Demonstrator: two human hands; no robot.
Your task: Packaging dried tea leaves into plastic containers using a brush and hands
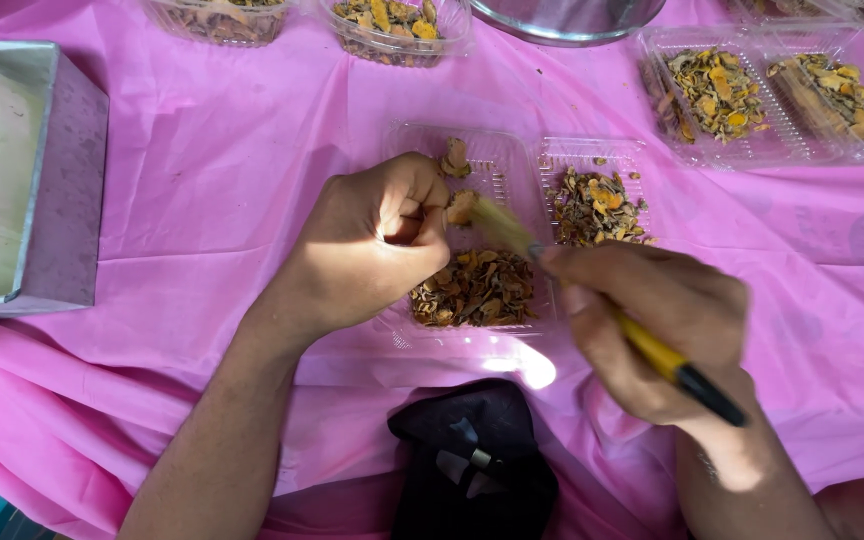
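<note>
Seen from above, the left hand (377, 240) pinches a dried orange chip (461, 207) over an open clear tray (512, 165) on the pink-covered desk (222, 150) while the right hand (652, 320) grips a yellow-handled brush (592, 300), apparently mid-cleaning; steady strokes seem needed.

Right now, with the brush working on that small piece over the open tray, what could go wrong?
The left hand pinches a small orange piece only at its edge; a brush stroke might flick it out. The right hand grips the brush mid-handle, blurred in motion, so its bristles could scatter chips from the clear tray onto the pink cloth.
</note>
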